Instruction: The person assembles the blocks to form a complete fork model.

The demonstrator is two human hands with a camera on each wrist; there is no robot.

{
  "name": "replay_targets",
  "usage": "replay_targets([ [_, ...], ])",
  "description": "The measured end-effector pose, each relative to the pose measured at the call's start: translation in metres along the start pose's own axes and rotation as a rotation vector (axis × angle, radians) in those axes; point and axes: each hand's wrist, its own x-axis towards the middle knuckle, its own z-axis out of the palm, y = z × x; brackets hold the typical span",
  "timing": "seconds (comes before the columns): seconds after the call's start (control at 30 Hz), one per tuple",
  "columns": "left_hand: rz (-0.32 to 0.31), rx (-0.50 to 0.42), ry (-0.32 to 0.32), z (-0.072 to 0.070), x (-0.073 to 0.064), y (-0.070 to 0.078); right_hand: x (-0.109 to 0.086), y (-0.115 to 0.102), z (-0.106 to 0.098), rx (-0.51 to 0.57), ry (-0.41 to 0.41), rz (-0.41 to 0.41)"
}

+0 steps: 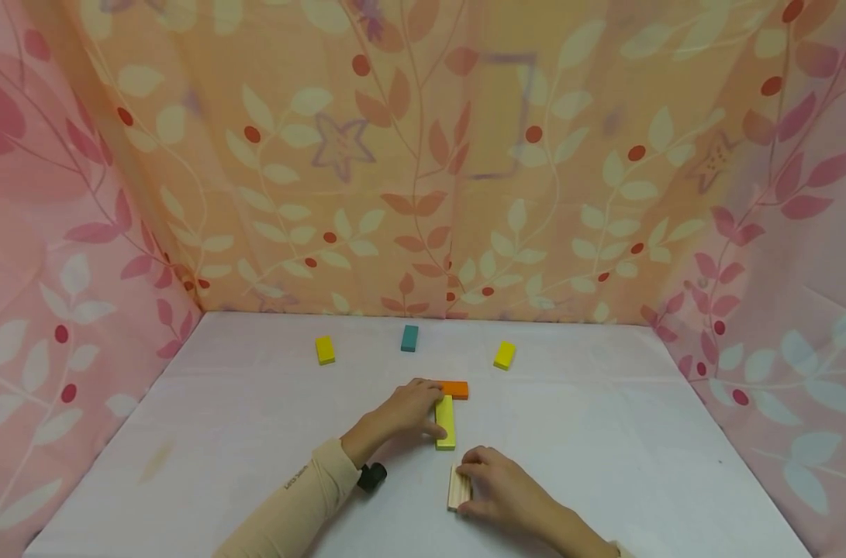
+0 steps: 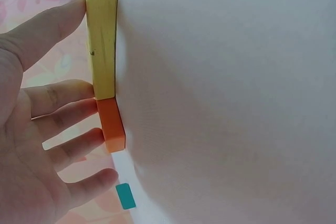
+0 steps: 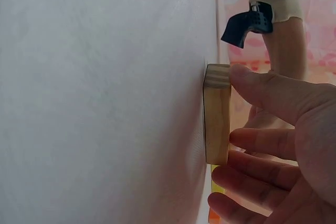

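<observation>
In the head view a long yellow block (image 1: 446,425) lies lengthwise on the table, its far end against an orange block (image 1: 454,390) lying crosswise. My left hand (image 1: 410,409) lies along their left side. Its thumb touches the yellow block near the close end, and its extended fingertips rest by the seam and on the orange block (image 2: 111,124). Closer to me, a plain wooden block (image 1: 457,490) is held by my right hand (image 1: 504,490) from the right, thumb at its near end and fingers towards its far end.
Towards the back stand a yellow block (image 1: 325,350), a teal block (image 1: 409,339) and another yellow block (image 1: 505,355). A small black device (image 1: 372,477) sits at the left wrist. Patterned cloth (image 1: 423,194) walls in the white table (image 1: 590,434) at the back and sides.
</observation>
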Motion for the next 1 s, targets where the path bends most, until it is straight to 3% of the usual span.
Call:
replay_targets([
  [1.0, 0.007, 0.004, 0.01, -0.0004, -0.0006, -0.0007, 0.001, -0.0006, -0.0014, -0.055, -0.013, -0.032],
])
